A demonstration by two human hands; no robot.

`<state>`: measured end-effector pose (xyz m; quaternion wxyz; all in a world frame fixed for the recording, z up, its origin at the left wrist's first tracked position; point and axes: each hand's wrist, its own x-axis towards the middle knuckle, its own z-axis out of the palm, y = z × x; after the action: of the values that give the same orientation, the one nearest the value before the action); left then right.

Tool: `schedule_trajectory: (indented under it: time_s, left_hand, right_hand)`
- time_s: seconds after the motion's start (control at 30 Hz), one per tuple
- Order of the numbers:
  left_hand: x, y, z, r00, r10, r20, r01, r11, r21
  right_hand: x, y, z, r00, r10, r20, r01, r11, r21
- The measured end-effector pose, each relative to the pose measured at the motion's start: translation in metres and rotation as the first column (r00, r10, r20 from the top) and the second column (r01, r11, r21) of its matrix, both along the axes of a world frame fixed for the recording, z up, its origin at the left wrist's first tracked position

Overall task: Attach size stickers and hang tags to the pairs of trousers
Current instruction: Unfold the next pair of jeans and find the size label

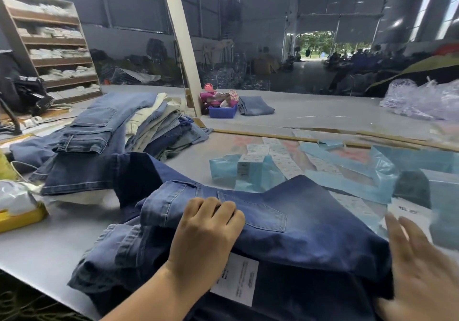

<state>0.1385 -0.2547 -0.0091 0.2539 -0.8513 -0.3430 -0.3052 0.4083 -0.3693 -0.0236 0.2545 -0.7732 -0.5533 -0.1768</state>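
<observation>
A pair of blue denim trousers (298,224) lies folded on the grey table in front of me, back pocket up. My left hand (208,231) grips a fold of its waist area with curled fingers. A white hang tag (237,278) shows just below that hand, under the fold. My right hand (422,271) is blurred, fingers spread flat over the right edge of the denim. White size sticker sheets (285,162) and blue bags of stickers (238,171) lie beyond the trousers.
A stack of folded jeans (104,134) fills the left of the table. A yellow tray (22,217) sits at the left edge. A white post (183,47), a blue bin (222,112) and crumpled plastic (422,99) stand further back.
</observation>
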Motion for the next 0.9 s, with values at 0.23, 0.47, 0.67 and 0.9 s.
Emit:
schedule_trajectory:
  time_s: [0.23,0.47,0.67,0.9]
  left_hand:
    - [0.040,-0.005,0.025,0.987,-0.158,0.040,0.153,0.982,0.112]
    - [-0.009,0.012,-0.009,0.998,0.056,0.030,-0.055,0.997,-0.047]
    - [-0.065,0.038,0.001,0.882,0.403,0.246,-0.307,0.885,-0.350]
    - [-0.034,0.063,0.029,0.879,0.194,0.435,-0.101,0.968,-0.228]
  right_hand:
    - [-0.076,0.046,0.018,0.905,0.404,0.135,-0.369,0.902,-0.223]
    - [-0.079,0.090,0.027,0.968,0.252,-0.010,-0.252,0.967,-0.036]
    - [-0.064,0.092,0.030,0.974,0.164,-0.158,-0.151,0.984,0.094]
    - [-0.067,0.071,0.040,0.968,0.217,-0.124,-0.244,0.930,-0.274]
